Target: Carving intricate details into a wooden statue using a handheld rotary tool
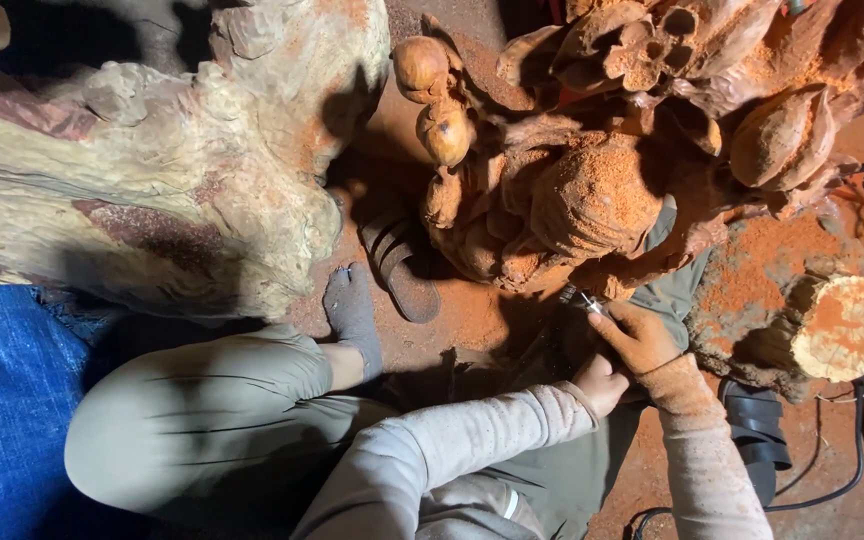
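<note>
While the person sits low on the dusty floor (472, 320), both hands meet at the base of the carving (552, 200). Right hand (642, 338), in an orange-dusted glove, is closed around a small metal tool (592, 303), whose tip touches the carving just above the knuckles. Left hand (600, 385) sits directly below and against the right wrist, fingers curled; what it grips, if anything, cannot be told. Carving rises above both hands, coated in red sawdust. Right of the right hand stands 1 cut log (842, 325), with black cables (852, 450) trailing beneath it. Left of the hands lie 1 socked foot (352, 310) and 1 sandal (402, 265). Further left looms a large pale root (152, 180), and below it a blue tarp (2, 400).
</note>
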